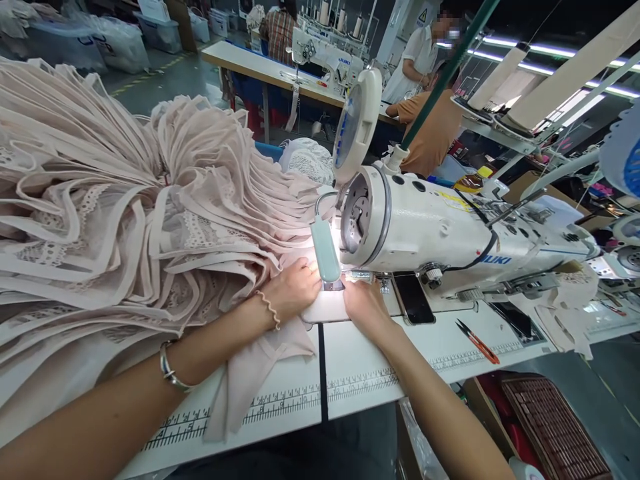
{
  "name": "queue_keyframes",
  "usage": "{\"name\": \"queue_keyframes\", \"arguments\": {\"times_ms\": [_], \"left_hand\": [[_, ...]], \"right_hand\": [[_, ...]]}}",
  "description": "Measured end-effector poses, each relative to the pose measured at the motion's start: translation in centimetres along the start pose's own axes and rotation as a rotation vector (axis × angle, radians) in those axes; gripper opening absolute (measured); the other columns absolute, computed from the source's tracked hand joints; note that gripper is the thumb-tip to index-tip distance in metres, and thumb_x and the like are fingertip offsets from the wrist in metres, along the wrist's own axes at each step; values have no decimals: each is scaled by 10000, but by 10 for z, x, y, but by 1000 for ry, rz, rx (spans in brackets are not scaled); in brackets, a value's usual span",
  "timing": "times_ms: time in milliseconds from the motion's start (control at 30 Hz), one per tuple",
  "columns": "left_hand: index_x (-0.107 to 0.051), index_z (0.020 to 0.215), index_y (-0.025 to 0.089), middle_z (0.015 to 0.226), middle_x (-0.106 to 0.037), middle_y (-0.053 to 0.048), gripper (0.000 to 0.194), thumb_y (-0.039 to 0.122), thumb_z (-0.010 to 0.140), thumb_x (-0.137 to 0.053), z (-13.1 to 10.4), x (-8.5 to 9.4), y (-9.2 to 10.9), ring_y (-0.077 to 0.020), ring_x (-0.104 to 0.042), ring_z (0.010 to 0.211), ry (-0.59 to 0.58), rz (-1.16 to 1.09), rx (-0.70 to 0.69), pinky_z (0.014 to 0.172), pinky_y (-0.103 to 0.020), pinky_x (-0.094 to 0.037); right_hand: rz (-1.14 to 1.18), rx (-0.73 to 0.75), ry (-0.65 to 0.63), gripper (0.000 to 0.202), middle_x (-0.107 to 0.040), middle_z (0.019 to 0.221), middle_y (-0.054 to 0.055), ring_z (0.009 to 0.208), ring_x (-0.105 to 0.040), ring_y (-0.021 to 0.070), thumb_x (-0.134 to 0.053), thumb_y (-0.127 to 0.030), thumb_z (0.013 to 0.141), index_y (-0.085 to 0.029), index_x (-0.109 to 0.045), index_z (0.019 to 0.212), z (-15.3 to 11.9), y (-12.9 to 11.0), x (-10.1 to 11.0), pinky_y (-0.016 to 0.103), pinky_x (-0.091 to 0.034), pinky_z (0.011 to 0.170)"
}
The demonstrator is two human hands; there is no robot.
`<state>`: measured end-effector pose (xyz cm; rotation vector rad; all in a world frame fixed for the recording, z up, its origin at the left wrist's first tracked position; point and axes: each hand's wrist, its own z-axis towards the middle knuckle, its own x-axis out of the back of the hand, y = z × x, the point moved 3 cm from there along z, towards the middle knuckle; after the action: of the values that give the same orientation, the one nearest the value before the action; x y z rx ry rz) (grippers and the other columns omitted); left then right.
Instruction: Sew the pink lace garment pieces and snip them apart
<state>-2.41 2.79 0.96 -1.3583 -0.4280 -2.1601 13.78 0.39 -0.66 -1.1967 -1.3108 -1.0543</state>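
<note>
The left grip rests on the pale pink cloth, close to the sewing end of the white machine. Its fingers are curled in, but I can't tell if they pinch the cloth. The right grip is just across from it, with its fingertips by the foot of the machine. Bright light and a green lamp hide them, so I can't tell if they are apart or together. The big, frilly heap of cloth lies to the left of both grips, and the left one is nearer. Its long way runs from far left in toward the grips. A loose end lies on the counter, below the left grip. A black phone is just right of the right grip.
</note>
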Motion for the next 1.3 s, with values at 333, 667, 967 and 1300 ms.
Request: {"name": "queue_keyframes", "arguments": {"times_ms": [333,667,967,1300], "left_hand": [[-594,1103,132,1026,-699,-102,357,432,927,-512,7,-2,-5,-273,-583,1112,-223,-34,98,1097,-483,-269],[-583,1137,132,1067,-688,-106,358,416,943,-481,6,-2,-4,-276,-561,1149,-258,-114,116,1131,-487,-184],[-584,1096,159,1038,-683,-94,321,423,927,-512,4,-3,-5,-288,-557,1129,-188,-80,110,1097,-501,-254],[-571,1111,167,1070,-670,-111,313,408,914,-530,4,-2,-4,-305,-551,1124,-183,-111,133,1085,-529,-281]], "right_hand": [[-73,115,25,394,-654,992,108,900,-579,255,-336,-22,867,-170,-635,1076,-7,-11,11,336,-419,785],[-57,177,208,479,-677,941,129,904,-582,250,-350,15,824,-149,-636,1171,-8,-3,2,400,-413,938],[-4,143,105,605,-684,1120,79,1005,-591,251,-352,28,783,-223,-594,1277,-7,0,-2,388,-439,893],[-42,146,57,544,-630,1201,147,1002,-598,280,-339,10,839,-184,-582,1285,-10,-10,6,478,-378,975]]}}
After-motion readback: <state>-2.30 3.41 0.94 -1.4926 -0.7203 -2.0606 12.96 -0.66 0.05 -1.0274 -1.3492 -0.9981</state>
